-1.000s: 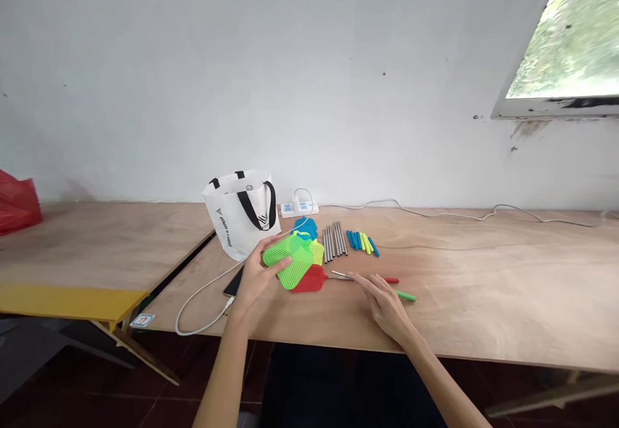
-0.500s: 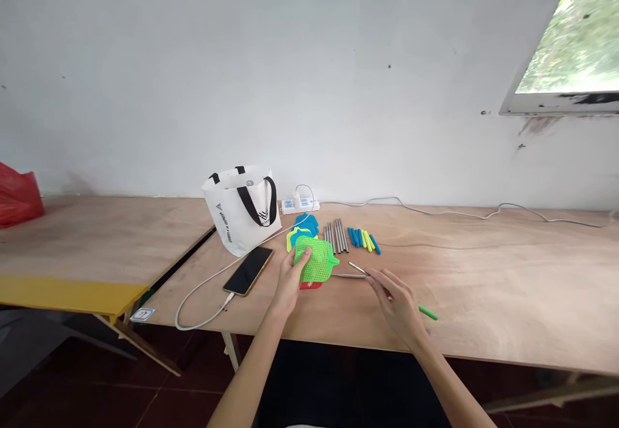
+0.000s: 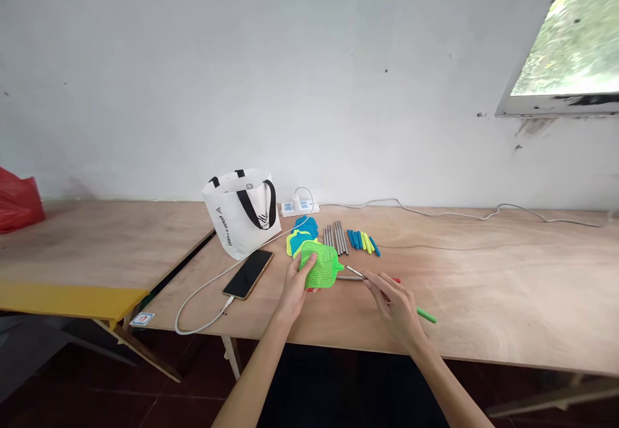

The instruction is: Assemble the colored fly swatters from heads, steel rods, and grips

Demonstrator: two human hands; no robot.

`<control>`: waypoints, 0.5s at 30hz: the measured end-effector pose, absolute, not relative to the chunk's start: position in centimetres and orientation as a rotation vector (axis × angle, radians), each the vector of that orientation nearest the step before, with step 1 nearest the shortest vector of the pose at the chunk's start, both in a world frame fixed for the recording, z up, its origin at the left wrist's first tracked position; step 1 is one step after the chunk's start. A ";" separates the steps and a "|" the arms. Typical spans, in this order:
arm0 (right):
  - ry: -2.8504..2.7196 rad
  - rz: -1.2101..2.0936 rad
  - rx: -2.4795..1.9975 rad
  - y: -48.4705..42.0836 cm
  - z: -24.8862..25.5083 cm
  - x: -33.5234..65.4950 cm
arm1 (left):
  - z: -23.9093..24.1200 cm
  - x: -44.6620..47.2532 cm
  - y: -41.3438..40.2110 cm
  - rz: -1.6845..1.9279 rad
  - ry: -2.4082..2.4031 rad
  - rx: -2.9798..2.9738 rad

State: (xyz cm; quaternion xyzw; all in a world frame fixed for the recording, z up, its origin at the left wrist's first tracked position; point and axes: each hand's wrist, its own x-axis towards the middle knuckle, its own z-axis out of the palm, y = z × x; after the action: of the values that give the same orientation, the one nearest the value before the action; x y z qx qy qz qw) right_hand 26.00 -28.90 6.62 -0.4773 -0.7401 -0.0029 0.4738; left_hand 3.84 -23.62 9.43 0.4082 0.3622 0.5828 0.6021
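Observation:
My left hand (image 3: 291, 286) is closed on a green mesh fly swatter head (image 3: 320, 265), thumb on top, its narrow neck pointing right. In my right hand (image 3: 394, 302) is a thin metal rod (image 3: 355, 272), its bare tip close to the green neck. A green grip (image 3: 426, 315) shows beyond that hand, in line with the rod. Under my hands lies a red swatter, mostly covered, with its metal shaft (image 3: 349, 278) and red grip end (image 3: 397, 280) showing. Behind are blue swatter heads (image 3: 307, 223) and yellow ones (image 3: 289, 245).
Several metal rods (image 3: 341, 238) and blue and yellow grips (image 3: 363, 241) lie in rows. To the left are a phone (image 3: 248, 274) on a white cable (image 3: 193, 286) and a white tote bag (image 3: 236, 222). A power strip (image 3: 300, 207) sits by the wall.
My left hand has moved the green swatter head slightly right and down, turning it a little. The gap between its neck and the rod tip has narrowed.

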 end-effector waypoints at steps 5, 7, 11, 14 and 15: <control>-1.883 -0.033 -1.164 -29.1 6.8 25.8 | 9.5 3.8 -23.8 1.308 0.838 0.984; -1.921 -0.025 -1.148 -29.2 6.9 25.6 | 9.5 3.9 -23.9 1.295 0.849 0.990; -1.883 0.007 -1.127 -29.4 7.0 25.5 | 9.6 4.1 -23.9 1.291 0.841 0.969; -1.835 0.012 -1.128 -29.3 7.1 25.7 | 9.7 3.8 -23.8 1.310 0.822 0.955; -1.835 0.016 -1.131 -29.3 7.1 25.8 | 9.8 3.6 -23.7 1.310 0.818 0.956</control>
State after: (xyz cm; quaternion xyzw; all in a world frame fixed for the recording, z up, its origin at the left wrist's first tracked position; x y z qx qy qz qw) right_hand 25.77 -29.32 7.07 -0.4623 -0.7498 0.0064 0.4733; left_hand 3.61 -23.75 9.76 0.4147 0.3549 0.5688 0.6152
